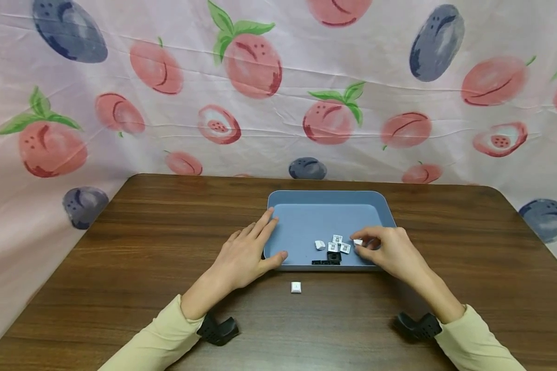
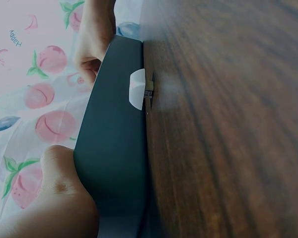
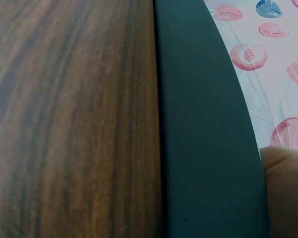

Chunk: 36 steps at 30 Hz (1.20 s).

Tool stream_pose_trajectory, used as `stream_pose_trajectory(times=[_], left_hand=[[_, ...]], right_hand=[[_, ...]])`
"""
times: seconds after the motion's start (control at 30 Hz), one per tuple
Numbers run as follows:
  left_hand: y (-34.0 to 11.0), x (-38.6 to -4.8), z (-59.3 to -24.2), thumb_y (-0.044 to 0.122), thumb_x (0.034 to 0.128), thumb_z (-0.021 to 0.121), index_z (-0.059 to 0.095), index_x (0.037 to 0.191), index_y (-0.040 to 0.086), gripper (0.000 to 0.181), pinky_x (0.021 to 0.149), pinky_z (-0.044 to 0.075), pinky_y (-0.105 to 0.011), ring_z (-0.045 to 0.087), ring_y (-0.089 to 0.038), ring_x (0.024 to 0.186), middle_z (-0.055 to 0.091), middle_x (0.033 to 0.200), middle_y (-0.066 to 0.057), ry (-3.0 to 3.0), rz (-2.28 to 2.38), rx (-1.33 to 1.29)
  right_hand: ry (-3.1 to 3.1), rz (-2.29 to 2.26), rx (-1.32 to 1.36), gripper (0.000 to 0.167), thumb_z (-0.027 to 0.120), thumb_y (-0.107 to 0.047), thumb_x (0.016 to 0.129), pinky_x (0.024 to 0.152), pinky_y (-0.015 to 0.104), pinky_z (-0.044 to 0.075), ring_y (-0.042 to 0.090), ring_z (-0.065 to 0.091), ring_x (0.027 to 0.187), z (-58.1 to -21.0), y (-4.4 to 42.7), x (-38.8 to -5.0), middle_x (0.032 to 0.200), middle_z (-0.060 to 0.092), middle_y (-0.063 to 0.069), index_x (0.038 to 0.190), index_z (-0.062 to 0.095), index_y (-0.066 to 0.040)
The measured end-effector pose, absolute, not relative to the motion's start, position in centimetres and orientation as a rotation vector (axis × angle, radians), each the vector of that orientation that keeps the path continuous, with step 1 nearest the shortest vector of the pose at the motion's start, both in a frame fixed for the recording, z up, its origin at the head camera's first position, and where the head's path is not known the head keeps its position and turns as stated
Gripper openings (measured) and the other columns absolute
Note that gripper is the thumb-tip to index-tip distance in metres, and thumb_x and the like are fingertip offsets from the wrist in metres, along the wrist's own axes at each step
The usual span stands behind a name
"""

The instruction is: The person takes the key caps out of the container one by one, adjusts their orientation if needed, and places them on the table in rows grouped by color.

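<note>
Pale-yellow fabric sleeves (image 1: 160, 335) meet black wrist-worn devices (image 1: 219, 331). Beyond, one white, square-topped keycap (image 1: 296, 287) sits on a dark, streaked wood-grain table (image 1: 120, 268), just before a shallow, round-cornered blue tray (image 1: 301, 221). Left hand (image 1: 246, 258): fingers extended, grasping nothing, at the tray's left rim. Right hand (image 1: 392, 252): pinching a small white keycap (image 1: 358, 242) within the tray, beside white square pieces (image 1: 332, 247) and flat black pieces (image 1: 334, 256). Background: creased, fruit-printed fabric (image 1: 167, 129).
</note>
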<state>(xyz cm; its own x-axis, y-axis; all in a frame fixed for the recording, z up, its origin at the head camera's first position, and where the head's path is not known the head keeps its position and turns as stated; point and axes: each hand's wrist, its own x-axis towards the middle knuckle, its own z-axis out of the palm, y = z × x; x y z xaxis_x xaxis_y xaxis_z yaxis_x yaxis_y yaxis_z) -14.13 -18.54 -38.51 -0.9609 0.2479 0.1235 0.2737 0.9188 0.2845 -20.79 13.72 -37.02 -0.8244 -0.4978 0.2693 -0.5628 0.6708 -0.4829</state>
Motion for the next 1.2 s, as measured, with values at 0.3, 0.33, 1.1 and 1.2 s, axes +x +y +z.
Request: stream_pose_trajectory(times=[0.3, 0.33, 1.1, 1.2], left_hand=[[-17.96, -14.68, -38.29, 0.063, 0.0988, 0.05, 0.031, 0.162, 0.016, 0.081, 0.111, 0.037, -0.065, 0.045, -0.04, 0.143, 0.012, 0.173, 0.002, -3.004, -0.466, -0.449], [-17.92, -14.74, -38.29, 0.062, 0.0988, 0.051, 0.031, 0.162, 0.015, 0.081, 0.11, 0.037, -0.065, 0.045, -0.04, 0.143, 0.012, 0.173, 0.001, -3.001, -0.469, -0.455], [-18.64, -14.5, -38.17, 0.062, 0.0988, 0.052, 0.031, 0.162, 0.016, 0.081, 0.111, 0.037, -0.064, 0.045, -0.04, 0.143, 0.013, 0.172, 0.0, -3.001, -0.48, -0.427], [-18.68, -14.36, -38.07, 0.062, 0.0985, 0.052, 0.032, 0.162, 0.015, 0.081, 0.111, 0.037, -0.064, 0.045, -0.04, 0.143, 0.013, 0.172, 0.001, -3.002, -0.481, -0.418]], right_hand=[[-2.784, 0.859, 0.833, 0.015, 0.081, -0.01, 0.085, 0.063, 0.023, 0.053, 0.004, 0.07, 0.068, -36.84, 14.51, -20.51, 0.077, 0.075, -0.006, 0.099, 0.08, -0.014], [-2.781, 0.855, 0.832, 0.016, 0.081, -0.01, 0.085, 0.063, 0.023, 0.053, 0.004, 0.069, 0.068, -36.89, 14.58, -20.51, 0.077, 0.075, -0.006, 0.1, 0.08, -0.013], [-2.599, 0.894, 0.95, 0.02, 0.079, -0.012, 0.089, 0.062, 0.023, 0.051, 0.005, 0.066, 0.072, -37.61, 13.92, -20.98, 0.094, 0.073, -0.001, 0.108, 0.08, -0.005], [-2.538, 0.902, 0.961, 0.019, 0.081, -0.013, 0.087, 0.059, 0.022, 0.05, 0.004, 0.067, 0.07, -37.67, 13.78, -21.1, 0.09, 0.074, -0.003, 0.105, 0.081, -0.007]])
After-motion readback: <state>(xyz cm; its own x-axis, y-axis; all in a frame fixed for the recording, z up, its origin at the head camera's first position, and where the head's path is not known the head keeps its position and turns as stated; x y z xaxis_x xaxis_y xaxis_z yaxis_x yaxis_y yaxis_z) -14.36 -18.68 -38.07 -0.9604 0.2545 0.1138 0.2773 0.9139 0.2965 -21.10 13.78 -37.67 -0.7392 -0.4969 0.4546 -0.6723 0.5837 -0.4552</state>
